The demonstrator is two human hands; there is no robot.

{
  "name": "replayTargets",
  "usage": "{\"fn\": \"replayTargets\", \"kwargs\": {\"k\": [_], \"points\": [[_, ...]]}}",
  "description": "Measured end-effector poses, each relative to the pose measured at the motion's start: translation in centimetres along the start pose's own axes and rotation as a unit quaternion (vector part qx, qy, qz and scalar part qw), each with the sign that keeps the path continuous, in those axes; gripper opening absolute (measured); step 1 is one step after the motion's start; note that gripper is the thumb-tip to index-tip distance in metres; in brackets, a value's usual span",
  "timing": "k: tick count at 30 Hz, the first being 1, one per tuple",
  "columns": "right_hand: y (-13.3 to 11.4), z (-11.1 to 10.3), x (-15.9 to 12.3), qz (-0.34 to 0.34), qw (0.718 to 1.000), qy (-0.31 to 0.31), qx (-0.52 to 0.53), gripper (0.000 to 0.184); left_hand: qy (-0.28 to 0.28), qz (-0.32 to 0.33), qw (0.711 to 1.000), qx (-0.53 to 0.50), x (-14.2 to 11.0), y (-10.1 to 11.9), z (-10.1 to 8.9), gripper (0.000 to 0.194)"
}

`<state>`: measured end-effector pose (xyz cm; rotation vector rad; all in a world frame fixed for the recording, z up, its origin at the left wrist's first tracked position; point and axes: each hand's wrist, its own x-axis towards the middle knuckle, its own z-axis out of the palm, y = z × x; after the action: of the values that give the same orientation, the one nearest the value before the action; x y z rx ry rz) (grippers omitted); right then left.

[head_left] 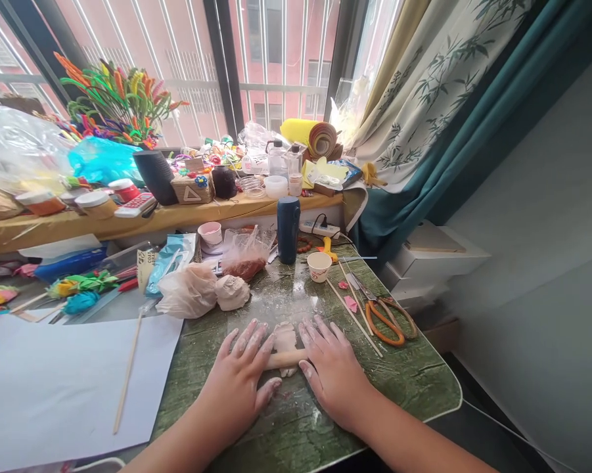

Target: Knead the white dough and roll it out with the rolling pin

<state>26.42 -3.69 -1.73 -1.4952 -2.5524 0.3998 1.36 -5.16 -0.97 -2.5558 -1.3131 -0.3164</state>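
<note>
My left hand and my right hand lie flat, fingers stretched out, on the two ends of a small wooden rolling pin. The pin lies crosswise on a flattened piece of pale clay. This clay rests on a clear sheet over the green table. Both hands are dusted white. A lump of the same clay and a plastic bag holding more sit just beyond my left hand.
Orange-handled scissors and thin wooden sticks lie right of my hands. A paper cup, a dark blue bottle and a bag of brown stuff stand behind. White paper with a long stick lies left. The windowsill is cluttered.
</note>
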Motion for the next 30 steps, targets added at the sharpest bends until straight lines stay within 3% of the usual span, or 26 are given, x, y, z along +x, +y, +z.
{"fn": "replayTargets", "kwargs": {"k": [5, 10, 16, 22, 27, 30], "points": [[0.2, -1.4, 3.2, 0.016, 1.000, -0.008, -0.004, 0.060, -0.001, -0.063, 0.998, -0.010, 2.3, -1.6, 0.8, 0.052], [0.8, -1.7, 6.3, 0.042, 0.999, 0.000, -0.023, 0.062, -0.041, -0.126, 0.991, -0.027, 4.8, -3.0, 1.4, 0.050], [1.1, -1.6, 7.8, 0.050, 0.998, 0.020, -0.042, 0.062, -0.062, -0.144, 0.986, -0.049, 5.6, -3.5, 1.6, 0.046], [0.4, -0.6, 4.3, 0.014, 0.999, 0.025, -0.032, 0.064, -0.010, -0.081, 0.996, -0.039, 2.8, -1.7, 1.0, 0.053], [0.2, 1.2, -1.3, -0.022, 0.999, 0.036, -0.002, 0.066, -0.030, -0.025, 0.999, -0.036, -1.2, 1.0, -0.3, 0.071], [0.4, 1.2, -2.7, -0.046, 0.998, 0.026, 0.023, 0.071, -0.029, -0.007, 0.999, -0.044, -2.6, 1.6, -0.5, 0.078]]}}
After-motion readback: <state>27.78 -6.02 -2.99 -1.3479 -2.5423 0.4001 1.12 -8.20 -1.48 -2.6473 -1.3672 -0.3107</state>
